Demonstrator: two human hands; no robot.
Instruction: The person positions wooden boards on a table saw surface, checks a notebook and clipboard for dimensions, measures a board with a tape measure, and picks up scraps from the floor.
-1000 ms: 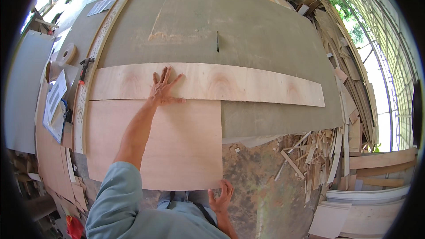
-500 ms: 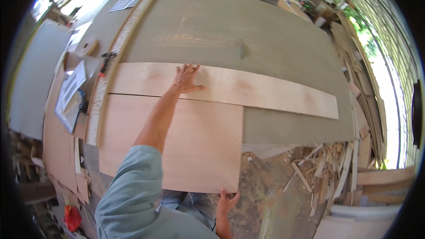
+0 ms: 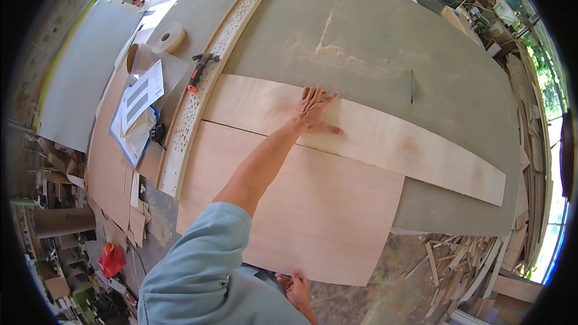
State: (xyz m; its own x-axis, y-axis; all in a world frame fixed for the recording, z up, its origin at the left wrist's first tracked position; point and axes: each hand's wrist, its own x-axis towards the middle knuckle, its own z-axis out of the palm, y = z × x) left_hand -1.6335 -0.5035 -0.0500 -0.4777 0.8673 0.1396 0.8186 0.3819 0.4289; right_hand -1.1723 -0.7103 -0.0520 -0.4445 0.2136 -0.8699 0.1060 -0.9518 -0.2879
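Note:
My left hand point(image 3: 314, 112) lies palm down with fingers spread on a long pale plywood strip point(image 3: 385, 129). That strip runs across the grey worktop and butts along the far side of a wider plywood panel point(image 3: 325, 204), with a thin dark seam between them. At the panel's near edge is my right hand point(image 3: 296, 292), its thumb over the edge and its fingers curled, partly hidden below. Both boards meet a long, hole-marked straight board point(image 3: 208, 72) on the left. A hammer point(image 3: 201, 71) with a red-and-black handle rests across that board.
Left of the long board are a tape roll point(image 3: 170, 38), papers on a clipboard point(image 3: 139, 108) and a black tape measure point(image 3: 158, 133). A dark, thin pencil-like tool point(image 3: 412, 87) lies on the grey worktop point(image 3: 361, 42). Wood offcuts point(image 3: 457, 265) are piled on the floor at right.
The whole view has shifted, so the boards sit further right in it. My right hand has moved left along the panel's near edge. My left hand stays spread on the strip.

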